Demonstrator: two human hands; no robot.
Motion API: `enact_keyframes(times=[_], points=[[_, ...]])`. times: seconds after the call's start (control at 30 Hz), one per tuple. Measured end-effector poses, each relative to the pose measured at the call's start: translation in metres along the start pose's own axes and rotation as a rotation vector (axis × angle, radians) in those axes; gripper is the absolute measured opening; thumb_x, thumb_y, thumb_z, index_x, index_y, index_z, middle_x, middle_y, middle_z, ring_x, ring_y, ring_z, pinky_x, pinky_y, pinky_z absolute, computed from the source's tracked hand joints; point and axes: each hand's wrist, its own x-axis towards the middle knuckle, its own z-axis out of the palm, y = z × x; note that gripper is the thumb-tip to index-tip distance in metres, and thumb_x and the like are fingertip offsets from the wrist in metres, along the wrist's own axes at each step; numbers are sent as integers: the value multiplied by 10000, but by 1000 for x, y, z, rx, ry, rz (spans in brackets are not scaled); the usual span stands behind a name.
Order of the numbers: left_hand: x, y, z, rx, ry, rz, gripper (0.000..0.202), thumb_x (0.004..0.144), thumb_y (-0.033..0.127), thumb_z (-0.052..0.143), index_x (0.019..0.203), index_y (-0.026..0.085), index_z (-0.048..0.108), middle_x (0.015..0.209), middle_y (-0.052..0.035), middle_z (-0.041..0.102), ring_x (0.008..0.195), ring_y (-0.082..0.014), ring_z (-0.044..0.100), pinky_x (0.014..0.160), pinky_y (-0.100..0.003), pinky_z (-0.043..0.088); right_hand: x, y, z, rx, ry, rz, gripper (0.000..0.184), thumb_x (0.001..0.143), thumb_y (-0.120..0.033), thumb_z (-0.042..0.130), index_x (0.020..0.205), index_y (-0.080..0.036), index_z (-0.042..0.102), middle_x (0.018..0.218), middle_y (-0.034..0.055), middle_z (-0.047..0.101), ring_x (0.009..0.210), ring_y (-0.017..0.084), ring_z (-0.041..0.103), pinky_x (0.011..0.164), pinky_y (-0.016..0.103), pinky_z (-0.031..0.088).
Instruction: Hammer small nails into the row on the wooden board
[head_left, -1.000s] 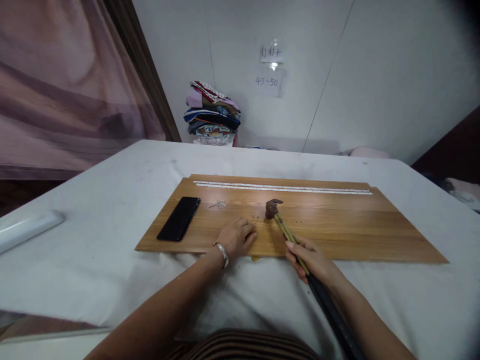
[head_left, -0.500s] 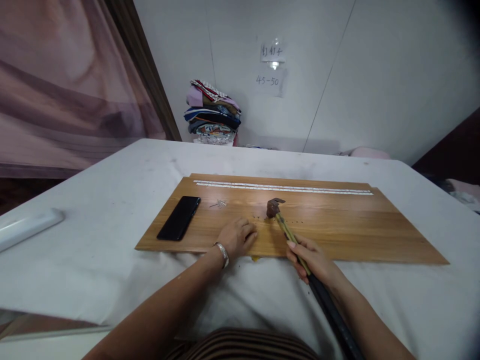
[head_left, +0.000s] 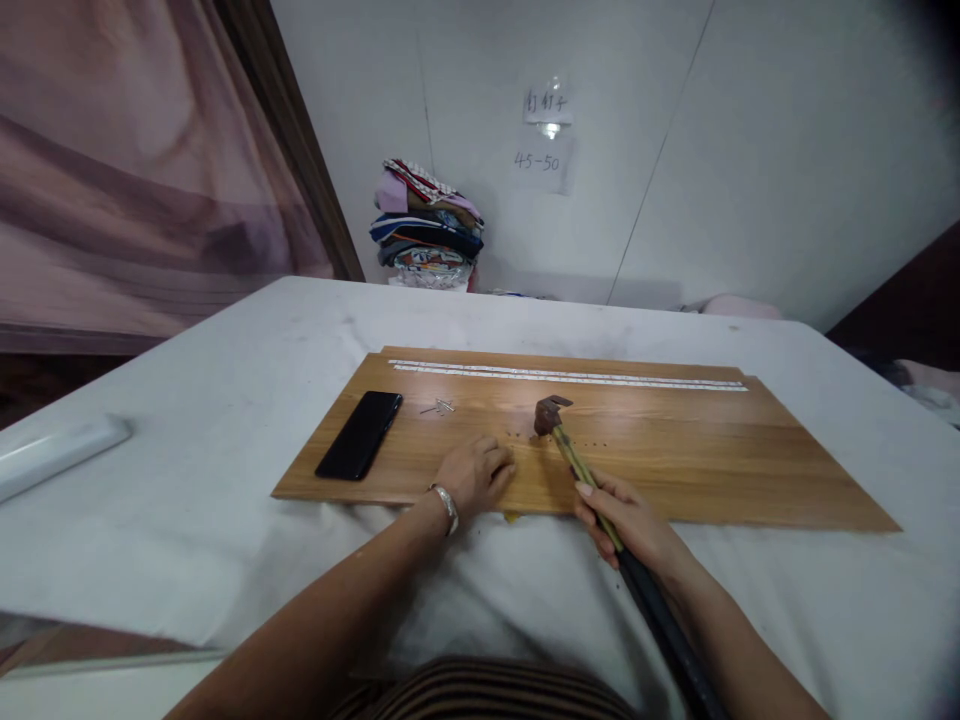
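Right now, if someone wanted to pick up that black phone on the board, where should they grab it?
Probably by its two long edges, from above. The phone lies flat, face up, on the wooden board, so only the thin sides offer purchase. Its left side is open; the loose nails lie apart from it to the right, and the left hand rests further right.

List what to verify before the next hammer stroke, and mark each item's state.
1. Right hand wrapped round the hammer handle: ok.
2. Left hand lying on the board, apart from the hammer head: ok.
3. Hammer head over the row of small dark dots: ok.
4. Nail standing upright under the head: cannot tell.
5. Phone and loose nails lying away from the head: ok.
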Motion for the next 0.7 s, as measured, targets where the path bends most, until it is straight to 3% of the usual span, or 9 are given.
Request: enact_keyframes(times=[0.7], points=[[0,0,3,7,10,1,253,908,345,429,875,207,638,821,-49,583,802,-181,522,747,-312,402,-1,-3,2,9,-4,9,396,780,-551,586,682,-196,442,538,-90,444,286,23,334,257,162,347]])
